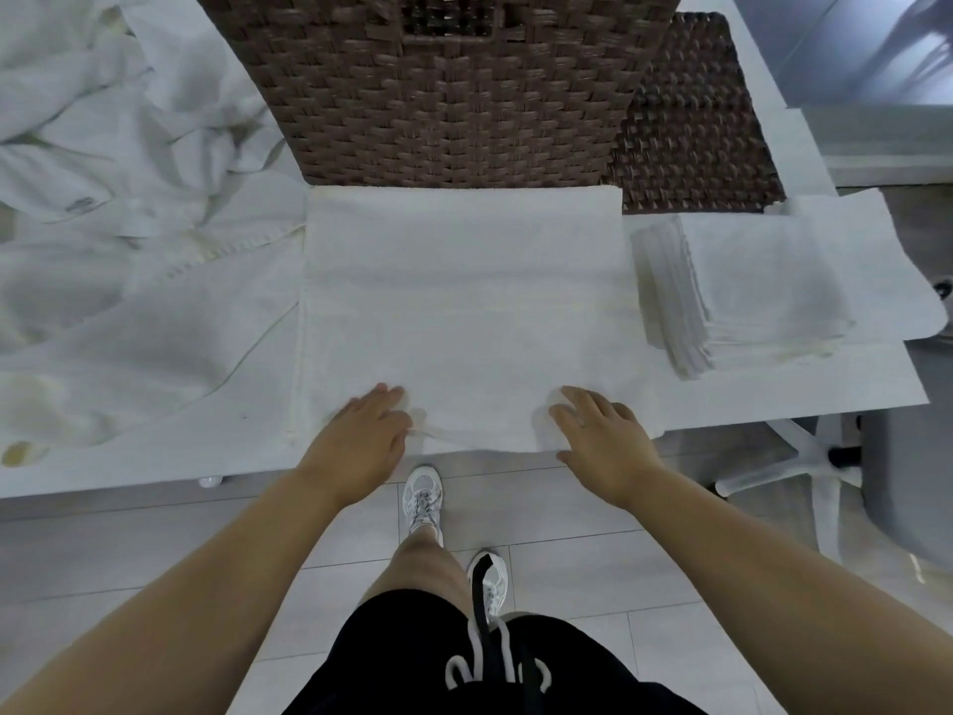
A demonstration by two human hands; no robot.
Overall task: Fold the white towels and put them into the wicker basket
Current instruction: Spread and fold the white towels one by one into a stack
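Observation:
A white towel [464,301] lies flat on the table, folded into a rectangle, its far edge against the brown wicker basket [443,95]. My left hand [361,441] rests on the towel's near left edge with fingers straight. My right hand [598,436] lies on the near right edge, where the cloth bunches up under its fingers; whether it pinches the cloth is unclear. A stack of folded white towels [742,286] sits to the right of the flat towel. A heap of unfolded white towels [118,198] covers the left of the table.
The basket's woven lid [696,121] lies flat behind the folded stack. The white table's [773,394] near edge runs just under my hands. A white office chair base [804,461] stands on the tiled floor at the right. My legs and shoes are below.

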